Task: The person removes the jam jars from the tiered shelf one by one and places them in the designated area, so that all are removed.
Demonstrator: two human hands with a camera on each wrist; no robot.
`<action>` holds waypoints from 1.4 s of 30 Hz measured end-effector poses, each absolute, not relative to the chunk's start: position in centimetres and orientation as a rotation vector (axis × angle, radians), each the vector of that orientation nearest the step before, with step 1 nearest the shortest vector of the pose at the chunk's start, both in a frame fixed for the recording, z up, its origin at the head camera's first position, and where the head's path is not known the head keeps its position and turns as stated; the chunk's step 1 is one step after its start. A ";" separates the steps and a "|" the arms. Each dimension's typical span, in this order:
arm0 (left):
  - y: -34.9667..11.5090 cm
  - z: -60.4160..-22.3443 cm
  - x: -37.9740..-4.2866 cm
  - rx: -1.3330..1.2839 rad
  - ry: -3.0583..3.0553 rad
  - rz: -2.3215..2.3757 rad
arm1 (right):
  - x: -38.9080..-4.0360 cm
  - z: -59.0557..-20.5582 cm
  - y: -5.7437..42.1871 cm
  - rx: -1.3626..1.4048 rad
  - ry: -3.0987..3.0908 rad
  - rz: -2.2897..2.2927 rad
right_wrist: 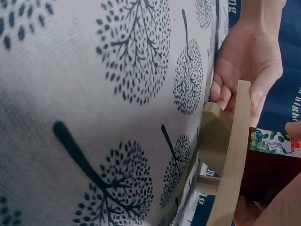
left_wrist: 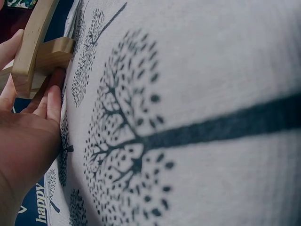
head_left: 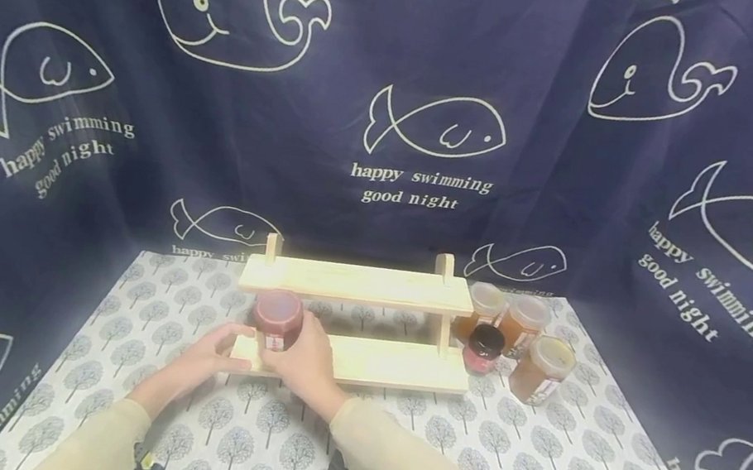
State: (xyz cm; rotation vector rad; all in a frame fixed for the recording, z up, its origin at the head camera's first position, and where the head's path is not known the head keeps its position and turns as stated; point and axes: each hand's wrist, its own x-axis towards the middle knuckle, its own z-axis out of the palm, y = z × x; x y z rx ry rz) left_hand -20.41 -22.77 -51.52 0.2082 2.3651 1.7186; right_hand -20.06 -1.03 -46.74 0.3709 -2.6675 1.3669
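A two-tier wooden rack [head_left: 392, 362] stands on the table. At the left end of its lower board is a jar of dark red contents [head_left: 280, 312], upright, with a pale translucent lid. My right hand [head_left: 310, 364] grips this jar around its side, and the right wrist view shows the jar [right_wrist: 263, 176] with its base at the board. My left hand [head_left: 203, 362] holds the board's left end, thumb above and fingers beneath. In the left wrist view the left hand [left_wrist: 30, 136] reaches around the wooden end [left_wrist: 26, 70].
Right of the rack are several jars: a small black-lidded one [head_left: 483, 348], an amber one [head_left: 541, 371] in front, and amber jars [head_left: 523, 324] behind. A tree-print cloth [head_left: 277, 453] covers the table. A dark blue whale-print curtain [head_left: 446, 54] surrounds the back and sides.
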 end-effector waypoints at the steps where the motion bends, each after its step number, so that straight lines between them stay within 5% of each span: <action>1: -22.7 -51.5 -20.4 0.220 2.371 1.712 | -20.0 -46.8 -1.0 0.360 -2.661 1.360; 18: -22.8 -51.3 -20.4 0.239 2.344 1.722 | -17.8 -42.5 4.8 0.541 -2.558 1.472; 30: -23.2 -51.8 -20.9 0.245 2.336 1.718 | -16.8 -40.8 15.8 0.373 -2.526 1.520; 42: -23.2 -51.7 -20.9 0.234 2.359 1.697 | -16.4 -43.1 26.6 0.178 -2.571 1.287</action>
